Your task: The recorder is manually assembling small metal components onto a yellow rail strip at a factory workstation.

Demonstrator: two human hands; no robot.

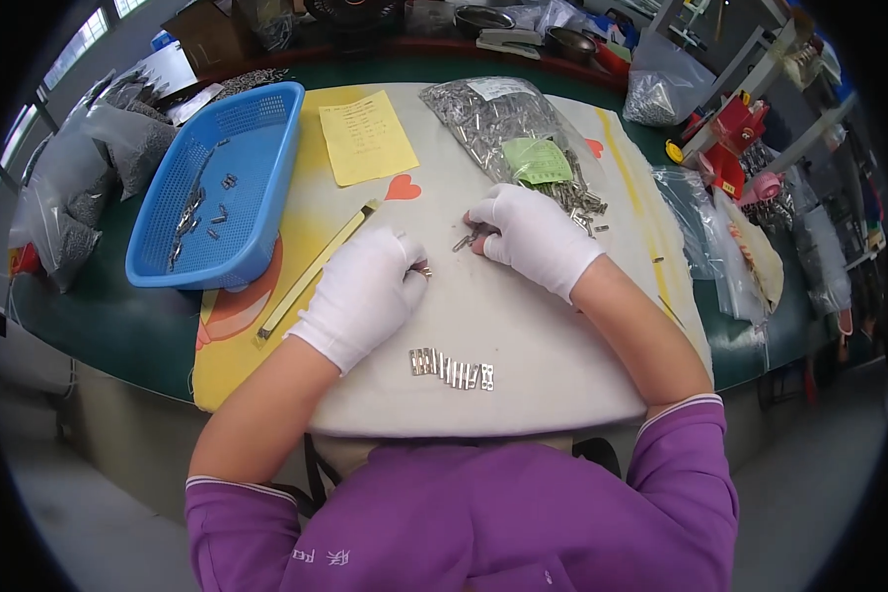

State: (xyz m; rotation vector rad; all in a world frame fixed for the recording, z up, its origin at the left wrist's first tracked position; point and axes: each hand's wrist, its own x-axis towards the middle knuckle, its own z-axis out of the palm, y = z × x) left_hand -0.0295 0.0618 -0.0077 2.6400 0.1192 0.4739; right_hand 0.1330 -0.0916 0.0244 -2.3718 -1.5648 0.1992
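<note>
My left hand (363, 288), in a white glove with bare fingertips, rests on the pale cloth with its fingers curled round a few small metal pieces (426, 270). To its right, my right hand (535, 237), gloved alike, has its fingertips closed on a small silver metal piece (464, 242) at the cloth. A short row of flat silver metal pieces (451, 369) lies between my forearms, near the front edge. Beyond my right hand, an open clear plastic bag (479, 123) full of similar pieces spills some loose ones (584, 205) onto the cloth.
A blue plastic basket (284, 148) with scattered metal pieces stands at the left. A yellow written sheet (368, 138) and a long narrow yellow strip (316, 272) lie nearby. Filled plastic bags (69, 187) crowd the left edge. A red device (735, 138) stands at the right.
</note>
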